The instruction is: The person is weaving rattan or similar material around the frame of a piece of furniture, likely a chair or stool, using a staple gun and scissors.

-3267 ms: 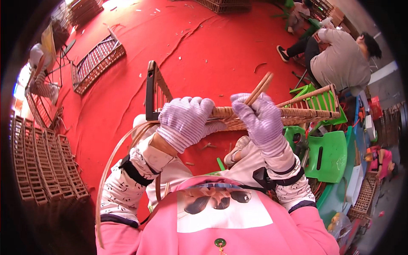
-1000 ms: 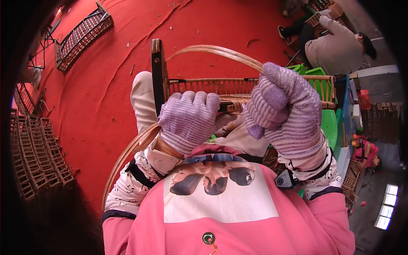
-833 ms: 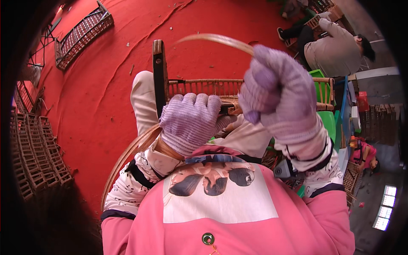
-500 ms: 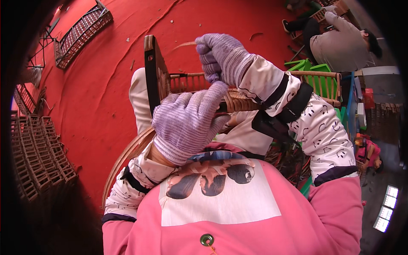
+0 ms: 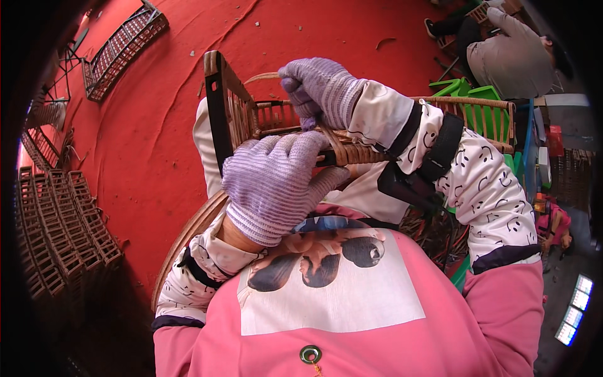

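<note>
A wicker rack (image 5: 229,113) with a dark end post and woven slats lies across my lap, its far end reaching past my right forearm. My left hand (image 5: 270,185), in a striped lilac glove, grips its near rail, with the thumb below and the fingers on top. Just above and to the right, my right hand (image 5: 323,91), gloved alike, is closed on a thin tan cane strip (image 5: 260,76) that sticks out to its left. Cane wrapping (image 5: 336,147) circles the rail beneath that hand. The right fingertips are partly hidden.
Curved tan strips (image 5: 188,235) pass by my left forearm. Stacked brown racks (image 5: 66,220) stand at the left, with another rack (image 5: 125,47) on the red floor (image 5: 163,138). Green plastic chairs (image 5: 483,107) are at the right, near a seated person (image 5: 509,60).
My right hand has moved slightly left and down, toward the rail. My left index finger has lowered onto the rack, whose end post has shifted slightly left.
</note>
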Motion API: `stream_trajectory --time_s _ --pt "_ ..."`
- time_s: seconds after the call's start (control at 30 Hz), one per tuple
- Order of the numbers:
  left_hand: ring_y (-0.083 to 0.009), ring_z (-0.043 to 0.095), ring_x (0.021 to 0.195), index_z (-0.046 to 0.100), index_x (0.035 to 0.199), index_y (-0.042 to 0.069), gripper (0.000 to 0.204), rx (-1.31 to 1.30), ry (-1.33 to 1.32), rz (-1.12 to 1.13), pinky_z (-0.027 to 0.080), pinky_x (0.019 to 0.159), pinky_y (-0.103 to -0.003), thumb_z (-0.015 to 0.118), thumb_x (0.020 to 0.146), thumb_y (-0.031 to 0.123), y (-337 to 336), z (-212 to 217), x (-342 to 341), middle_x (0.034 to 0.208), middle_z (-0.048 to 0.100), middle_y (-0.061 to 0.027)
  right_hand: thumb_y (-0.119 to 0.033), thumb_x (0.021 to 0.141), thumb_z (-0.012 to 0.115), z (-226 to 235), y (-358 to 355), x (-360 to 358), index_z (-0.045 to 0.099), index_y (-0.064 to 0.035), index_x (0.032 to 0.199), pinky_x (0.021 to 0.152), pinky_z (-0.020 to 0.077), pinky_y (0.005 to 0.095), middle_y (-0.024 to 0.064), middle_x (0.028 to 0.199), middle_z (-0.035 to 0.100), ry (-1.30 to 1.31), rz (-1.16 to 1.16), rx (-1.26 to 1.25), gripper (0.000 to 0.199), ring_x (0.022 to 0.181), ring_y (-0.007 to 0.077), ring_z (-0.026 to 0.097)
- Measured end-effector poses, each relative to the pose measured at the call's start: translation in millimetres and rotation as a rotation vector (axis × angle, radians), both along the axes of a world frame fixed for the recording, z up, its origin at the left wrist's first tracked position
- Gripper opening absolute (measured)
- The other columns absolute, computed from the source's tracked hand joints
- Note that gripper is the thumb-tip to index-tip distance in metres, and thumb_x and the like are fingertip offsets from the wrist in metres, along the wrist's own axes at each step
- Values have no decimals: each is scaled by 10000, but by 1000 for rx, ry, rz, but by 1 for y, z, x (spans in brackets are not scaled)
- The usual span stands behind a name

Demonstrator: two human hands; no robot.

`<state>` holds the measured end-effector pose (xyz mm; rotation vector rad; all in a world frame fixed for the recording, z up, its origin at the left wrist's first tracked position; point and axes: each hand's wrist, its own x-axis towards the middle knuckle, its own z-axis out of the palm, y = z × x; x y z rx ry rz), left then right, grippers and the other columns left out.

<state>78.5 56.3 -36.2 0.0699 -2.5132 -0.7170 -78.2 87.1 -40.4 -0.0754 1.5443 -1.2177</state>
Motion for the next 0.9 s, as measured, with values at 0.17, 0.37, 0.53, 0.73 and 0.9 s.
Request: stream_trajectory --time_s 0.17,0.37,0.53,0.73,0.9 --pt "-219 619 596 620 809 118 313 -14 6 26 475 530 -327 788 606 287 0 -1 0 680 633 -26 -313 881 477 11 0 4 416 -159 592 358 267 307 -54 436 265 40 -61 21 333 352 107 221" --pt "-214 599 601 621 830 133 333 -130 31 17 451 525 -339 766 609 336 -4 -3 1 674 607 -23 -352 894 472 47 16 10 385 -185 587 367 306 297 -50 433 259 117 -176 -238 360 344 93 242" --pt "-193 569 632 522 777 140 368 -220 47 57 438 572 -354 668 687 465 -2 -11 3 673 533 -13 -302 950 389 95 56 46 367 -153 591 354 367 312 -41 424 261 184 -160 -441 390 323 104 248" --pt "-190 574 652 518 772 125 407 -323 118 71 443 584 -353 662 675 493 -5 -17 0 682 527 -23 -242 935 460 97 85 79 466 -55 676 394 390 300 39 491 406 -24 -188 -572 320 382 162 396" --pt "-187 582 655 519 770 120 388 -322 192 86 451 597 -352 645 701 480 -5 -22 1 669 537 -21 -222 926 479 101 77 90 475 -50 665 388 376 292 44 493 421 4 -278 -626 313 389 165 415"
